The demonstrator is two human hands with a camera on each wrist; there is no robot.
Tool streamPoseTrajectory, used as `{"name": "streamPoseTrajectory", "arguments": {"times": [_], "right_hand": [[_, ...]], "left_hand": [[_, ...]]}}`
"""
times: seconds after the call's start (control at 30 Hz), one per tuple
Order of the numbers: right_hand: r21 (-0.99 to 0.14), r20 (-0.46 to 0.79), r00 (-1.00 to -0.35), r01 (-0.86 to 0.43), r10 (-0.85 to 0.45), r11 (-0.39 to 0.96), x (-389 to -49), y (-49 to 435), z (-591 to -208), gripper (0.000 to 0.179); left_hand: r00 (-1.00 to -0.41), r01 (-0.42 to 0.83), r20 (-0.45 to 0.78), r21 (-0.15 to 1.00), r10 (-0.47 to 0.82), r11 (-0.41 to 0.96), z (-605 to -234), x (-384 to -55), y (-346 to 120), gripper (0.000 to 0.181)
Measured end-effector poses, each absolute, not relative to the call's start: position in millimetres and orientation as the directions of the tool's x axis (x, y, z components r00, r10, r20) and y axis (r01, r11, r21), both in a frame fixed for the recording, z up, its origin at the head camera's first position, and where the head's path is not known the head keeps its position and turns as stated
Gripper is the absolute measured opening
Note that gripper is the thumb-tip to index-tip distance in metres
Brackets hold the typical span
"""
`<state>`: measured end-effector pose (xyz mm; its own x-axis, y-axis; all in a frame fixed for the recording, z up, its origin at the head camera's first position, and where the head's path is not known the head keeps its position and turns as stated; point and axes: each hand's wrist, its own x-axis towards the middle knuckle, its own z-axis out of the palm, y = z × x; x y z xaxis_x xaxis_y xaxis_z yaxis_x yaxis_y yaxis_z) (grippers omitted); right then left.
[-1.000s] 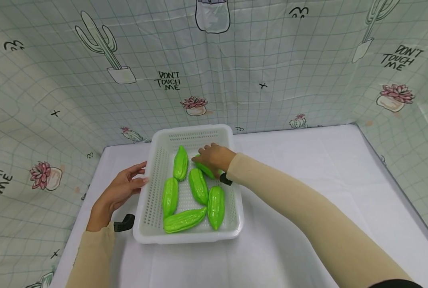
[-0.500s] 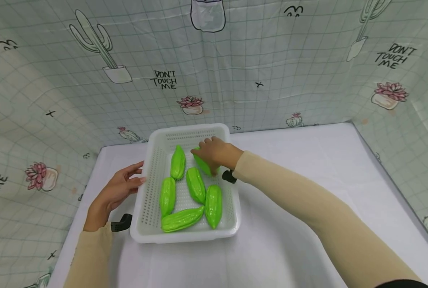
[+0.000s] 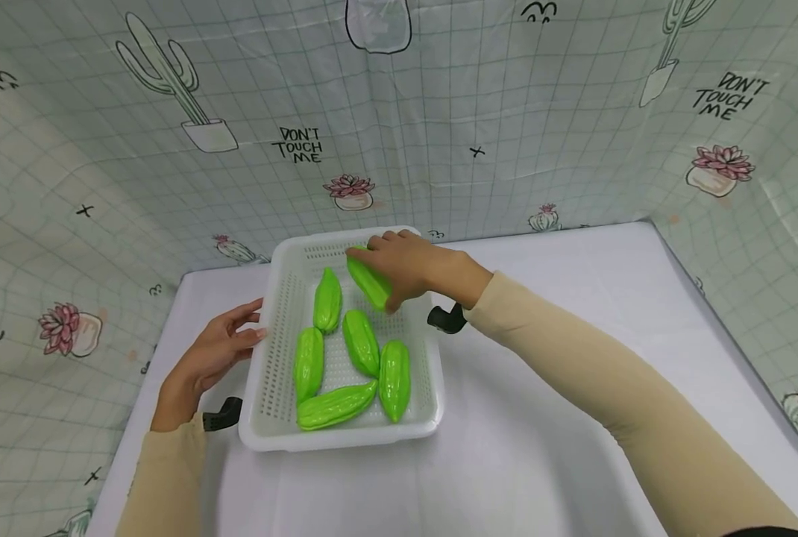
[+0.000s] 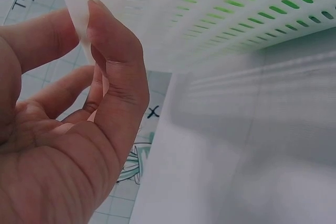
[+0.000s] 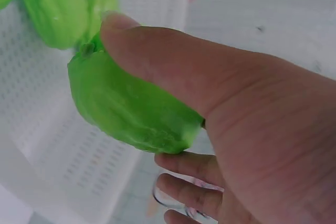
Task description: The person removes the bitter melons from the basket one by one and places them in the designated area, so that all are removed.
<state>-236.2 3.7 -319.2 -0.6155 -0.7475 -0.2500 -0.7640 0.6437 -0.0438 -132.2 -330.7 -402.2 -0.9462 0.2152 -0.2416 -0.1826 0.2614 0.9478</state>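
A white perforated plastic basket (image 3: 341, 440) holds several bright green, ridged bitter melons, among them one lying crosswise (image 3: 336, 406) at the near end. My right hand (image 3: 409, 265) grips another bitter melon (image 3: 367, 277) above the far part of the basket. In the right wrist view, the thumb lies along the held bitter melon (image 5: 131, 103), and several fingertips show beyond its lower edge. My left hand (image 3: 218, 347) is at the basket's left side. Its thumb (image 4: 118, 51) and curled fingers hold the rim in the left wrist view.
The basket stands on a white-covered table (image 3: 540, 358) against a hanging grid-patterned cloth (image 3: 426, 112) printed with cacti. More cloth hangs at the left and right. Black wrist-camera mounts (image 3: 447, 319) stick out near both sleeves.
My right hand has raised the bitter melon from the basket's right side and moved it toward the far end. The left hand stays at the rim. The view has shifted slightly.
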Motion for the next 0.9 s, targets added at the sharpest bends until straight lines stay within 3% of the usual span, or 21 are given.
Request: {"name": "streamPoseTrajectory", "arguments": {"times": [0.2,0.6,0.9], "right_hand": [[-0.182,-0.165,-0.653,-0.716,-0.739,0.674,-237.3,30.3,-305.8,0.113],[-0.274,-0.007,-0.705,-0.681,-0.709,0.679,-234.3,85.2,-312.9,0.111],[-0.311,0.005,-0.755,-0.625,-0.656,0.716,-233.4,120.4,-329.1,0.112]], "left_hand": [[-0.946,-0.18,-0.238,0.95,0.219,0.255,-400.8,-133.2,-330.9,0.073],[-0.944,-0.184,-0.236,0.956,0.23,0.227,-402.6,-132.4,-332.6,0.075],[-0.944,-0.188,-0.245,0.95,0.22,0.249,-401.7,-130.6,-331.9,0.075]]}}
